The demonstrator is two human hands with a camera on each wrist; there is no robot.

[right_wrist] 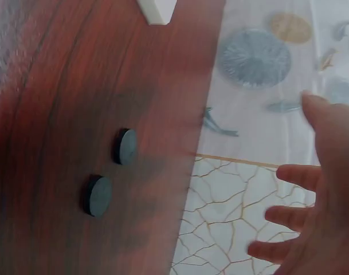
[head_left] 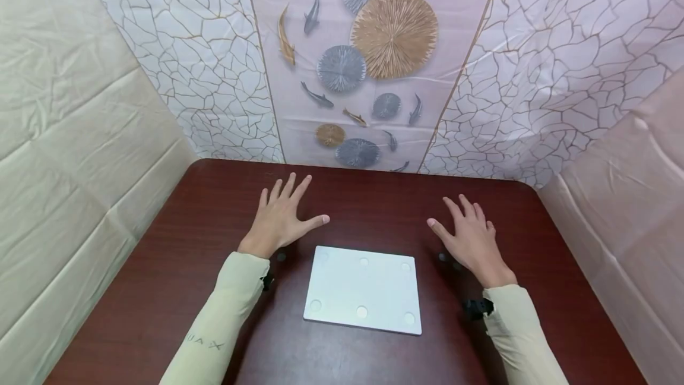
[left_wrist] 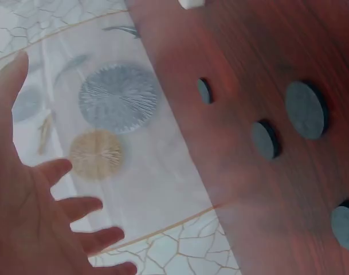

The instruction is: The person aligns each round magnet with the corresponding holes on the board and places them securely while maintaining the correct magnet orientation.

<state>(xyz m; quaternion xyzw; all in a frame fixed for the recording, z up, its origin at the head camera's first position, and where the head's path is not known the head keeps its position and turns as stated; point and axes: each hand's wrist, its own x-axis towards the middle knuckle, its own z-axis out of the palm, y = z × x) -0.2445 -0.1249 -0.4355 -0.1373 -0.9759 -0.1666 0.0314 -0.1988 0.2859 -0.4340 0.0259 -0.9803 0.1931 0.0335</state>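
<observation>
The left hand (head_left: 278,215) is spread above the table, left of a white board (head_left: 363,287) with several round recesses. The right hand (head_left: 472,242) is spread on the board's other side. Neither hand holds anything. In the left wrist view several dark discs (left_wrist: 307,110) of differing size lie on the table, apart from the left hand (left_wrist: 31,195). In the right wrist view a dark disc (right_wrist: 127,146) lies near another dark disc (right_wrist: 100,196), away from the right hand (right_wrist: 317,212). The forearms and hands partly hide the discs in the head view.
The dark red table (head_left: 369,207) ends at a patterned cloth (head_left: 342,117) behind it. Pale cloth walls (head_left: 80,135) stand at the left and right. A black band (head_left: 475,309) is on the right wrist, and a dark band (head_left: 268,281) shows at the left wrist.
</observation>
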